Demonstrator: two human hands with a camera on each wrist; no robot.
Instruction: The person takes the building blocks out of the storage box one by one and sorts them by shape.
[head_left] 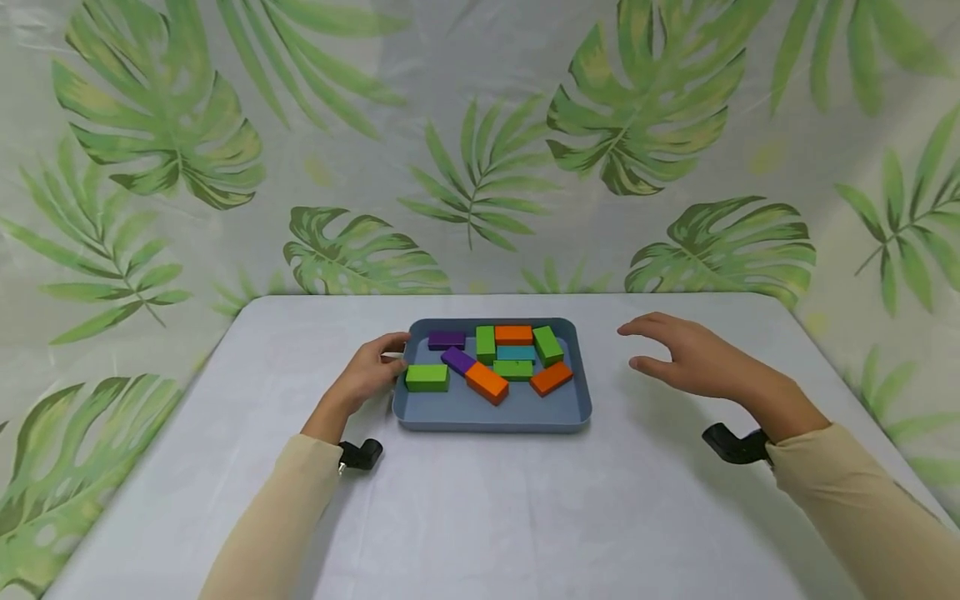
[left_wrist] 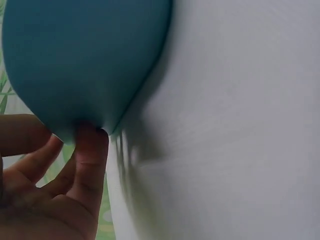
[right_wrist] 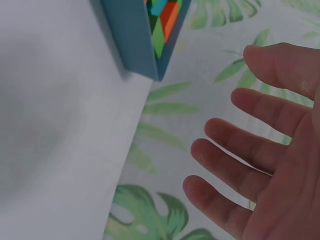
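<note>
A grey-blue rectangular tray (head_left: 450, 413) lies on the white table, with several coloured wooden blocks in it. My left hand (head_left: 365, 372) grips the tray's left side between thumb and fingers; the left wrist view shows fingertips (left_wrist: 91, 142) against its wall. Near that hand lie a green block (head_left: 427, 378) and a purple block (head_left: 447, 340). An orange block (head_left: 487, 383) leans over the end of another purple block (head_left: 458, 360). Off the tray's right side my right hand (head_left: 697, 358) hovers, holding nothing, with fingers spread apart in the right wrist view.
More blocks fill the tray's back and right: green (head_left: 485, 344), orange (head_left: 513, 335), blue (head_left: 516, 352), and another orange one (head_left: 551, 379). White cloth covers the table (head_left: 480, 517). Behind it hangs a leaf-patterned curtain (head_left: 480, 125). Both wrists wear black camera mounts (head_left: 737, 444).
</note>
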